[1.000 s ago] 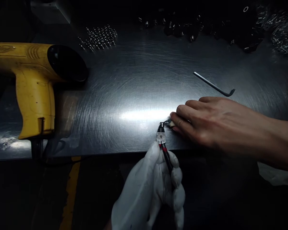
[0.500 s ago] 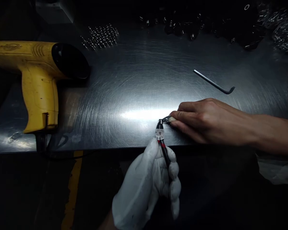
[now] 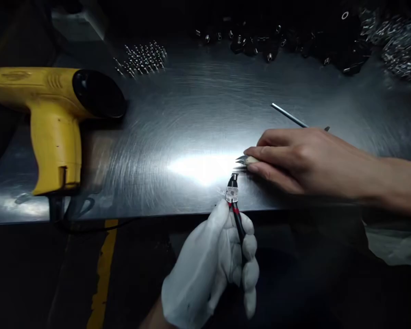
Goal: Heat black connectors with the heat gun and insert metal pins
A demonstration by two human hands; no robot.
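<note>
In a white glove, my left hand is closed round black-handled pliers near the table's front edge. The pliers' jaws point away from me and grip a small metal piece. My bare right hand pinches a small tool with a pale body and a pointed metal tip. That tip lies just above and to the right of the plier jaws, apart from them. Behind my right hand an L-shaped metal rod rests on the table, partly covered by the hand.
On the metal table a yellow heat gun lies at the left. Small metal pins stand grouped at the back. Dark parts with metal rings and a heap of shiny pieces are at the back right.
My right hand has moved up, taking the pointed tip away from the plier jaws, and now covers part of the rod. The view has shifted slightly.
</note>
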